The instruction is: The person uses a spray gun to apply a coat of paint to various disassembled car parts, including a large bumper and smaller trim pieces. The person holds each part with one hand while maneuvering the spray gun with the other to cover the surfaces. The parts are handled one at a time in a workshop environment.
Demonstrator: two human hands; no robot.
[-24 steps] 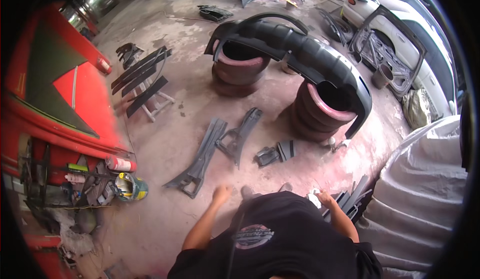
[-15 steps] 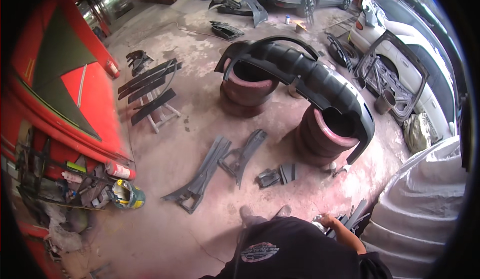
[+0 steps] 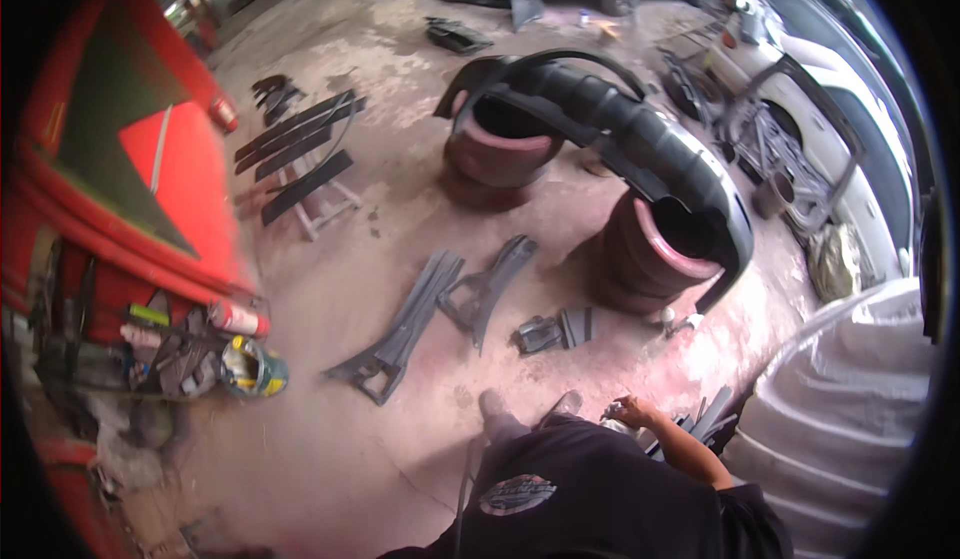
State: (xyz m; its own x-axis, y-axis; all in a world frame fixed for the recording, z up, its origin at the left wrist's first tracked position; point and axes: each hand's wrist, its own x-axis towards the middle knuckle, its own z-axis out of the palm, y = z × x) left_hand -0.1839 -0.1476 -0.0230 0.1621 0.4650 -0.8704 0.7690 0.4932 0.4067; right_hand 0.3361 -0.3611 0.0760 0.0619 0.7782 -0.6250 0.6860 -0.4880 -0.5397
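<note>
My right hand (image 3: 632,413) is at the lower right, in front of my dark shirt, with the forearm bent across. Its fingers are curled round a small pale thing that I cannot make out. Just beyond the hand, on the floor, lie two small dark plastic pieces (image 3: 553,332). Long grey strips (image 3: 712,414) stand beside my right forearm. My left hand is out of the picture. Farther off, a long black car bumper (image 3: 625,139) rests across two stacks of reddish, dusty tires (image 3: 650,259).
Dark trim panels (image 3: 400,324) lie on the floor ahead. More black strips lie on a low stand (image 3: 315,199). A bucket (image 3: 252,369) and a red vehicle body (image 3: 190,189) are at left. A plastic-wrapped bulk (image 3: 840,399), a door frame (image 3: 790,139) and a white car (image 3: 850,139) line the right.
My right hand has moved forward and a little left, away from the grey strips, with the pale thing in it. The whole view has tilted slightly downward.
</note>
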